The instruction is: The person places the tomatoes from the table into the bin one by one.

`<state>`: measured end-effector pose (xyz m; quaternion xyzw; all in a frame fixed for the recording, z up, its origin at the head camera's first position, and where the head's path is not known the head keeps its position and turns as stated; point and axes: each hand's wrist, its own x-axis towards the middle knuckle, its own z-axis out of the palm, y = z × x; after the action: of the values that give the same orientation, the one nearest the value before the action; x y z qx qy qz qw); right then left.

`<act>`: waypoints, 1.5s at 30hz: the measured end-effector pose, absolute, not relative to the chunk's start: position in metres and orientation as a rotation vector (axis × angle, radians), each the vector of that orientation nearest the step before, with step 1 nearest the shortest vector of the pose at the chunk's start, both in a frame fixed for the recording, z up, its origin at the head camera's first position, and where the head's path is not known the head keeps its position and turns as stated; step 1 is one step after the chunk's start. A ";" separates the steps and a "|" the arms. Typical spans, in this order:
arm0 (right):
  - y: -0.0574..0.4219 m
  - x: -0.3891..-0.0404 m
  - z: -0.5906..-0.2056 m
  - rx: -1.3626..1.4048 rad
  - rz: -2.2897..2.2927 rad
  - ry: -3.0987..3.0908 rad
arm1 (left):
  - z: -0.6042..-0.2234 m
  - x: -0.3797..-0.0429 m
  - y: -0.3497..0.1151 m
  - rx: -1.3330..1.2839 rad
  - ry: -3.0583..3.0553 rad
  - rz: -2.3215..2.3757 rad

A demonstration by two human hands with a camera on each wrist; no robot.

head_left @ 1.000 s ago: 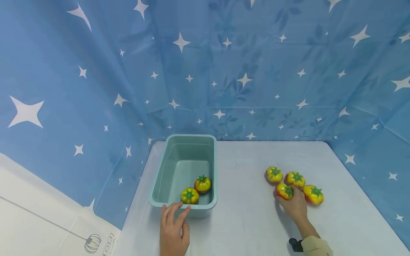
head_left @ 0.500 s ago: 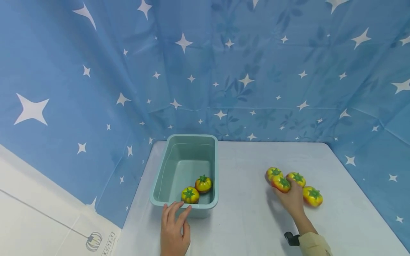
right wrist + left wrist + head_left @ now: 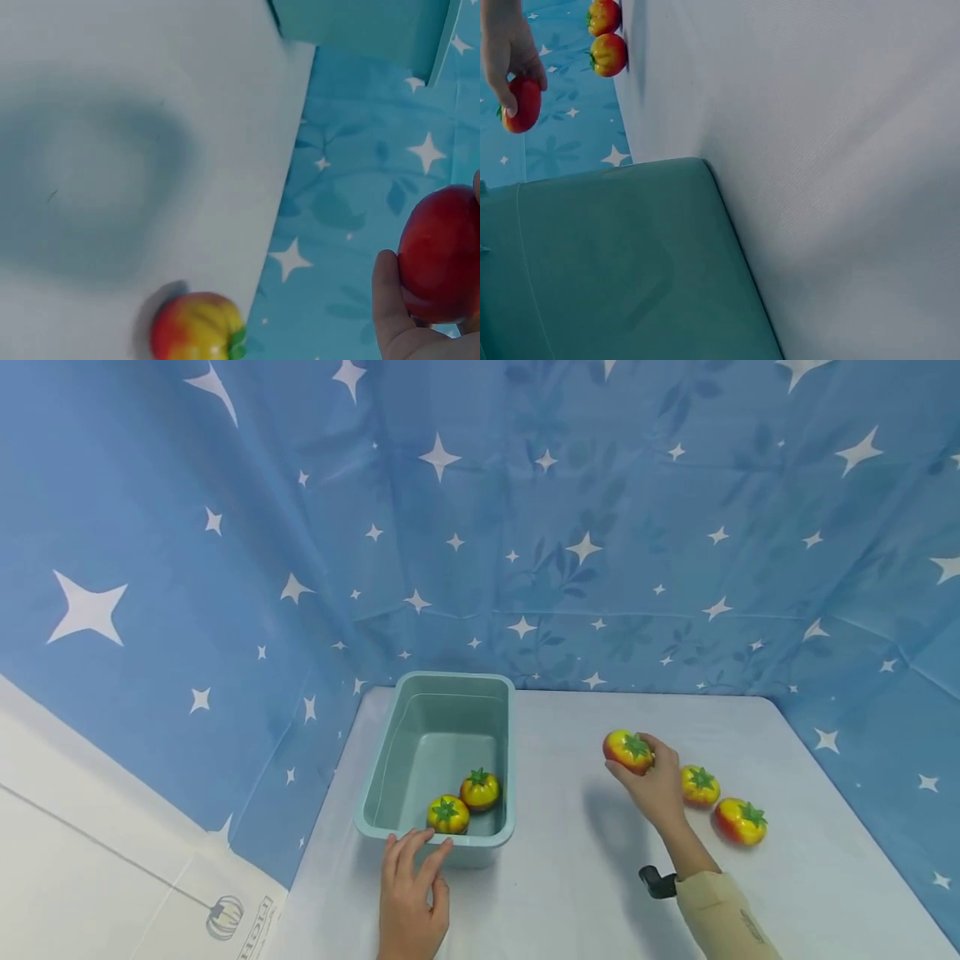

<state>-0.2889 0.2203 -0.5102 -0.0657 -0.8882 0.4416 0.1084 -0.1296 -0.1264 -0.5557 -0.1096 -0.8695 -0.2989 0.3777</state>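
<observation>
In the head view my right hand point(image 3: 656, 785) grips a red-yellow tomato point(image 3: 628, 752) with a green star-shaped top, held above the table's right half. The right wrist view shows the smooth red side of this held tomato point(image 3: 442, 255) between thumb and fingers. My left hand point(image 3: 412, 893) lies with loosely bent fingers at the front rim of a teal bin point(image 3: 510, 760), holding nothing. Inside the bin, near its front right corner, two tomatoes point(image 3: 448, 815) sit side by side. Two more tomatoes point(image 3: 699, 786) rest on the table behind my right hand.
A white table point(image 3: 555, 868) carries everything. Blue curtains point(image 3: 600, 485) with white stars hang along its back and sides. A dark strap-like piece point(image 3: 657, 882) sticks out beside the right wrist. Between bin and right hand lies bare tabletop.
My right hand has lifted the tomato from the group on the right and carried it up and leftward. The left hand stays at the bin's rim.
</observation>
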 end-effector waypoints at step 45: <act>0.023 -0.311 -0.459 0.601 1.417 -2.612 | -0.554 -0.127 -0.127 -0.291 -2.204 -0.710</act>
<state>-0.3107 0.0234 -0.4595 0.1981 -0.8602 0.4667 0.0547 -0.1275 -0.1273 -0.5543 -0.1148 -0.8685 -0.2798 0.3929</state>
